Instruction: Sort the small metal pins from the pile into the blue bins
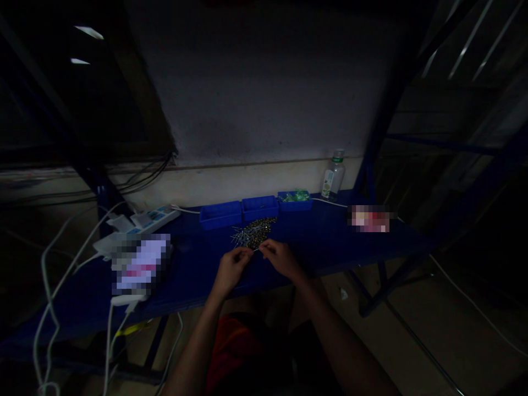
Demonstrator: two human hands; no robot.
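Observation:
A pile of small thin metal pins (252,232) lies on the blue table, silvery at the left and more brass-coloured at the right. Just in front of it, my left hand (234,266) and my right hand (281,257) are close together, both with fingers pinched. Between their fingertips runs a short, thin metal pin (256,249), which both hands seem to grip. Its ends are hidden by my fingers, and the dim light blurs its detail.
Behind the pile stand a left blue bin (220,215), a middle blue bin (259,207), and a right blue bin (295,204) containing green clear pieces (301,194). A bottle (334,175) stands at the back right. A power strip (142,226) with trailing cables lies left, near a pixelated object (142,265).

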